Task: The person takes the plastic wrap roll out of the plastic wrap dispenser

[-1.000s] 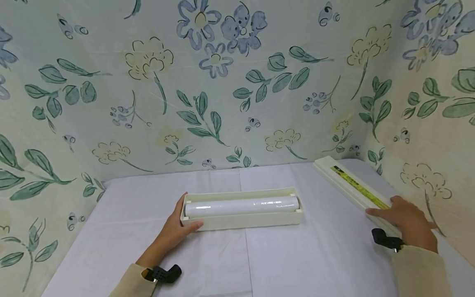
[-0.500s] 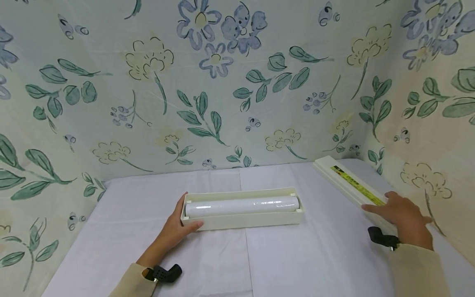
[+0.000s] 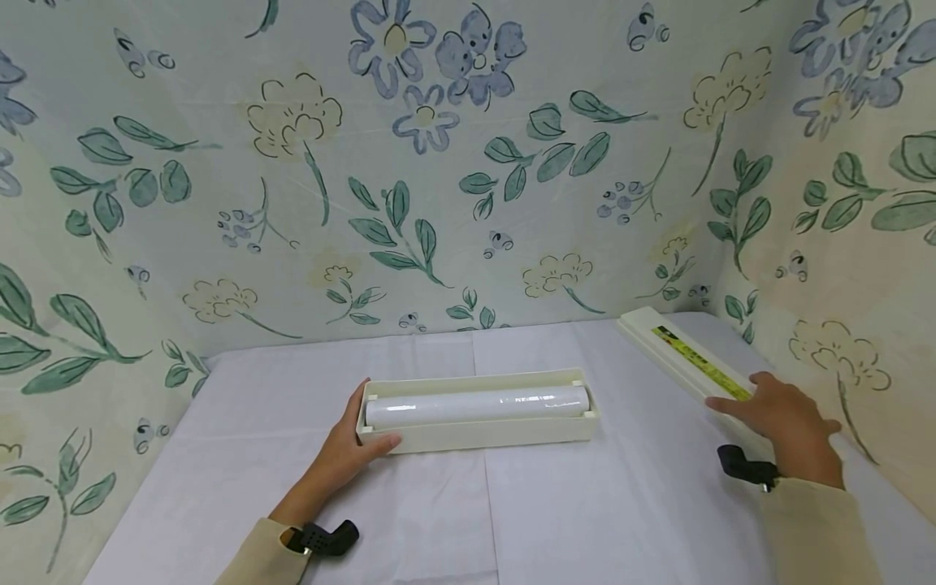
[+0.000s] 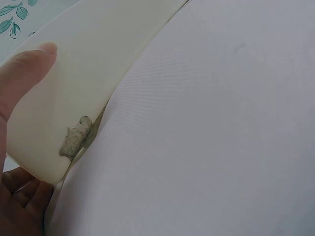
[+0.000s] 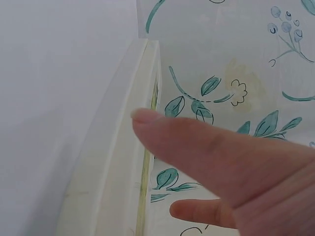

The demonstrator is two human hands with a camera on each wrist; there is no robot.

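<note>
Head view: on a white-covered bench (image 3: 585, 504), we see a person's left hand (image 3: 344, 455) grasping the left end of a cream box (image 3: 486, 436), thumb on its near wall. A shiny white roll (image 3: 475, 408) lies lengthwise inside. To the right, a lid (image 3: 661, 349) with a yellow label (image 3: 698, 361) slants beside the floral wall (image 3: 841, 284); over its near part the right hand (image 3: 793, 422) lies loose, thumb outstretched. From the left wrist, we spot a gray patch (image 4: 76, 138) on the box.
</note>
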